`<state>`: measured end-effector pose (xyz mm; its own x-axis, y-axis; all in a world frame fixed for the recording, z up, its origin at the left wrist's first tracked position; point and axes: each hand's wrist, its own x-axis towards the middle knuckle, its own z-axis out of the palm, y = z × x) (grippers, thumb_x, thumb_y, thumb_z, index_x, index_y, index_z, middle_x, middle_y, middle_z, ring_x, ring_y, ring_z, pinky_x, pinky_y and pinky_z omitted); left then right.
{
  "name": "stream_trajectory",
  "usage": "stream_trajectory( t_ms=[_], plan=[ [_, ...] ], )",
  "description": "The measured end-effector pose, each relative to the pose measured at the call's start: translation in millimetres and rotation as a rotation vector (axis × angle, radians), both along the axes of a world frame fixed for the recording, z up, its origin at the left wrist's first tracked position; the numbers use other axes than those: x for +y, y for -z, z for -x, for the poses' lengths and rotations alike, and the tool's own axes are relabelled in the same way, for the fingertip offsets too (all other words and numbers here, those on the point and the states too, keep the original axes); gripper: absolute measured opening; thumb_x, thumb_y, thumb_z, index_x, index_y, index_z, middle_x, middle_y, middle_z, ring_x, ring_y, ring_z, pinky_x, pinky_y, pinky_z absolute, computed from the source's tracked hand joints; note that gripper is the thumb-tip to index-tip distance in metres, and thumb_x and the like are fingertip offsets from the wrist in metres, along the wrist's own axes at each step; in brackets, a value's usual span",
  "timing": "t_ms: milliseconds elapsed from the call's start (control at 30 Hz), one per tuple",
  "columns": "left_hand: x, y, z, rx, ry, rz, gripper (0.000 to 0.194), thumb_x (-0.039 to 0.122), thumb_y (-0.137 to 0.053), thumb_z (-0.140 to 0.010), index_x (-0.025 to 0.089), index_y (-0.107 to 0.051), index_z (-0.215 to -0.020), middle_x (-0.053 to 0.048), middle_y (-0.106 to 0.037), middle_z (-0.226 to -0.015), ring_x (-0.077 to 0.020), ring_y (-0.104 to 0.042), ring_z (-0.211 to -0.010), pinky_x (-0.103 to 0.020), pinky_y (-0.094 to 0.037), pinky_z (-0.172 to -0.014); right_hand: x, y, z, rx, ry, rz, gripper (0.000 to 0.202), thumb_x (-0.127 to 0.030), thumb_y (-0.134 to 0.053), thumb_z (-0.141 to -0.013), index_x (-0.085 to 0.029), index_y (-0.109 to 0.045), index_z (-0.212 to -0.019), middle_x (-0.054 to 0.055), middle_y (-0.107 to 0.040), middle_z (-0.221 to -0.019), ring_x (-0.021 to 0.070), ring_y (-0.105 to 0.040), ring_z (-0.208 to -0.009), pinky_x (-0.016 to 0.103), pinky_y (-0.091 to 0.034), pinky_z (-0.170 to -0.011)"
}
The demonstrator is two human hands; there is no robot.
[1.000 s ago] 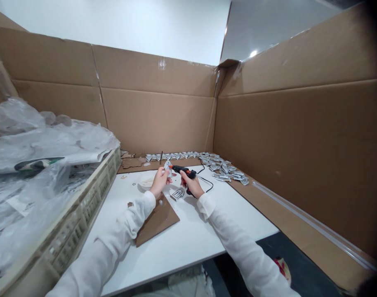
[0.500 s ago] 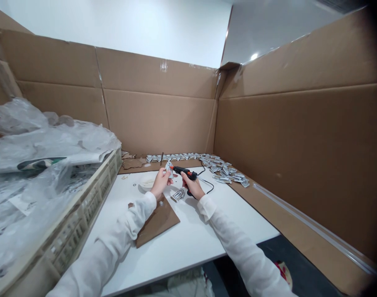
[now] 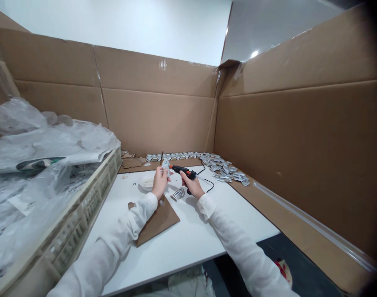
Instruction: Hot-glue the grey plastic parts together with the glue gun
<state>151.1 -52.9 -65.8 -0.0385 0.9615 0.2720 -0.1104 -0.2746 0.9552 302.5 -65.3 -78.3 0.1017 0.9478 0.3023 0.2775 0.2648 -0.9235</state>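
Pinched upright in my left hand (image 3: 160,182) is a small light-grey piece with a pointed top (image 3: 165,164). My right hand (image 3: 191,185) is closed around the handle of a black and orange glue gun (image 3: 184,171). The gun's orange nozzle points left and lies at or very close to the piece; I cannot tell if they touch. Below, between the hands, a silvery arch-shaped piece (image 3: 177,194) lies on the white table (image 3: 213,231). Behind my left hand sits a white shallow dish (image 3: 144,184), partly hidden.
A brown board (image 3: 159,225) lies under my left forearm. Along the back edge runs a row of silvery pieces (image 3: 182,156), with a heap of them (image 3: 227,170) at right. A crate (image 3: 92,194) full of plastic bags stands left. Cardboard walls (image 3: 157,119) enclose the table. The gun's cord (image 3: 210,184) trails right.
My left hand has shifted slightly left and turned the grey piece, so its flatter side now faces me. The glue gun has moved slightly left with my right hand.
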Motion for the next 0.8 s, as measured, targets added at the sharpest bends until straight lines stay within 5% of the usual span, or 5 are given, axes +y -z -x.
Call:
stream_trajectory(
  t_ms=[100, 400, 533, 800],
  plan=[
    [5.5, -1.2, 7.8, 0.029, -0.172, -0.110, 0.010, 0.028, -0.044, -0.089, 0.020, -0.039, -0.085, 0.000, -0.061, -0.081, -0.0069, -0.047, -0.052, -0.018, -0.037, -0.051, -1.7, -3.0, -2.2, 0.008, 0.069, -0.007, 0.053, -0.066, -0.053, -0.071, -0.016, -0.053, -0.050, 0.002, -0.051, -0.047, 0.0126, -0.047, -0.047, 0.025, -0.036, -0.050],
    [2.1, -21.1, 18.2, 0.446, -0.184, -0.224, 0.021, 0.030, -0.065, -0.072, 0.015, -0.058, -0.057, 0.001, -0.053, -0.054, -0.0117, -0.042, -0.054, -0.023, -0.030, -0.053, -7.7, -10.7, -2.2, 0.102, 0.261, -0.057, 0.056, -0.070, -0.048, -0.073, -0.015, -0.057, -0.067, 0.002, -0.053, -0.057, 0.0116, -0.044, -0.048, 0.026, -0.036, -0.048],
    [3.1, -18.1, 15.3, 0.330, -0.203, -0.254, 0.010, 0.025, -0.069, -0.066, 0.016, -0.065, -0.065, -0.002, -0.060, -0.067, -0.0139, -0.051, -0.063, -0.023, -0.039, -0.062, -8.0, -10.2, -2.5, 0.110, 0.284, -0.067, 0.056, -0.070, -0.047, -0.074, -0.015, -0.059, -0.072, 0.003, -0.055, -0.062, 0.0123, -0.045, -0.052, 0.026, -0.037, -0.049],
    [4.8, -12.8, 13.7, 0.089, 0.020, 0.028, 0.019, 0.027, -0.063, -0.069, 0.010, -0.064, -0.079, -0.006, -0.065, -0.075, -0.0142, -0.057, -0.066, -0.021, -0.044, -0.056, -9.5, -2.3, 0.9, 0.014, 0.166, -0.064, 0.056, -0.068, -0.048, -0.073, -0.017, -0.060, -0.055, 0.002, -0.048, -0.051, 0.0147, -0.047, -0.054, 0.028, -0.040, -0.059]
  ],
)
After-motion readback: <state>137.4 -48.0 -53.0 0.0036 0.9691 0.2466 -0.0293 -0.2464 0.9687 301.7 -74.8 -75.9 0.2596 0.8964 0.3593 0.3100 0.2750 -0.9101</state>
